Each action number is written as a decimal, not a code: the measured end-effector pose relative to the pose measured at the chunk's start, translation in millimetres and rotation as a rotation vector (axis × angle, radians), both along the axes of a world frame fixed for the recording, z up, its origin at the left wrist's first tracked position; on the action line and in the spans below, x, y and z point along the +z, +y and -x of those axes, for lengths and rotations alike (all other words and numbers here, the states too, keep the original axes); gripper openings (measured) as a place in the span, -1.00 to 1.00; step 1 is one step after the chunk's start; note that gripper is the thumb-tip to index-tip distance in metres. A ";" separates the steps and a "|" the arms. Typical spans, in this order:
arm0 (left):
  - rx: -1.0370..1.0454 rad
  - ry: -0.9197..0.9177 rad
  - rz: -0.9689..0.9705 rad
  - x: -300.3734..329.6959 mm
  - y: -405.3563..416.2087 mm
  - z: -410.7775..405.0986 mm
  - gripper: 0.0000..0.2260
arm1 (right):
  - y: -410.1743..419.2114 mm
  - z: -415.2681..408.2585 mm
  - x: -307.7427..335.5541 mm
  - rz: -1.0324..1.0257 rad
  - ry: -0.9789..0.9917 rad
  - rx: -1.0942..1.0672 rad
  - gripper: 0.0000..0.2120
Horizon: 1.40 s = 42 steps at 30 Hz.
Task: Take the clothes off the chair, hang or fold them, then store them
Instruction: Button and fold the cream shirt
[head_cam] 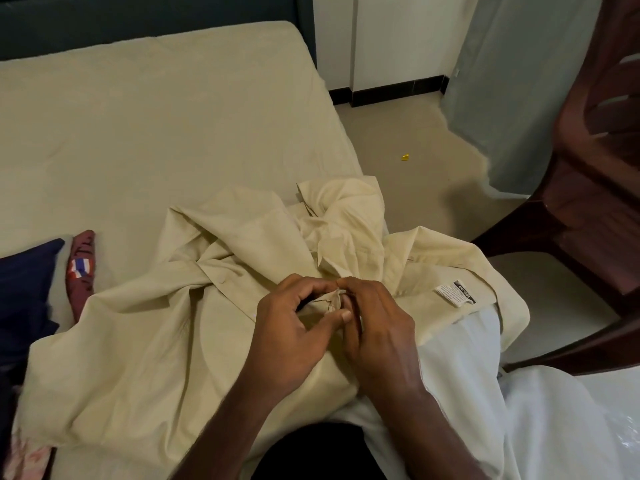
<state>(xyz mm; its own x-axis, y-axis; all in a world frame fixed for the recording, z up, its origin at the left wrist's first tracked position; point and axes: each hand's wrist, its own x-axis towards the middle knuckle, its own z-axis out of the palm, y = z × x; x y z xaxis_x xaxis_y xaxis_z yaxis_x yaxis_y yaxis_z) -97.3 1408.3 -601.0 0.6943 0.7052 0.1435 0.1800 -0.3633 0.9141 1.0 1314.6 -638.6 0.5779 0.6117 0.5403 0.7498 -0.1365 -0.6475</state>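
Cream button-up shirt: crumpled at the near edge of the bed. Left hand and right hand pinch its placket together. Likely light, limp; best gripped at collar or shoulders.

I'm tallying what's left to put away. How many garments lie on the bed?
3 that I can tell: a cream shirt under both hands, a maroon piece and a navy one at the left edge. More may be hidden.

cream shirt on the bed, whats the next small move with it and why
Probably finish fastening the front: both the left hand and right hand pinch a small bit of the cream shirt between their fingers. It lies rumpled on the bed, so folding comes after.
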 end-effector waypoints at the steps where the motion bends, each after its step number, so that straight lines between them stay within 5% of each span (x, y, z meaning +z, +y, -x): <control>1: 0.006 -0.001 -0.019 -2.7 0.6 -0.4 -0.79 | 0.6 0.5 0.2 0.018 0.007 0.002 -0.82; 8: 0.096 0.046 -0.346 -12.4 -0.7 -7.7 -0.89 | 2.8 1.1 -2.6 0.053 0.225 0.031 -0.84; 14: 0.129 0.029 -0.266 -12.9 2.5 -12.2 -0.88 | 0.2 -7.8 5.6 -0.007 0.668 0.182 -0.89; 24: 0.076 0.008 0.002 -20.1 5.6 -11.5 -0.92 | -0.8 -14.0 -2.9 0.034 0.923 0.295 -0.84; 30: -0.021 0.039 0.119 -10.0 7.8 -7.8 -0.93 | 1.5 -11.4 2.1 -0.129 0.712 0.121 -0.87; 36: 0.081 -0.185 0.752 -5.2 0.3 -16.4 -0.83 | 0.5 -16.6 5.7 -0.207 0.454 -0.154 -0.75; 42: 0.144 -0.281 0.693 1.1 12.4 -22.5 -0.81 | -2.5 -9.4 7.2 -0.106 0.436 0.077 -0.79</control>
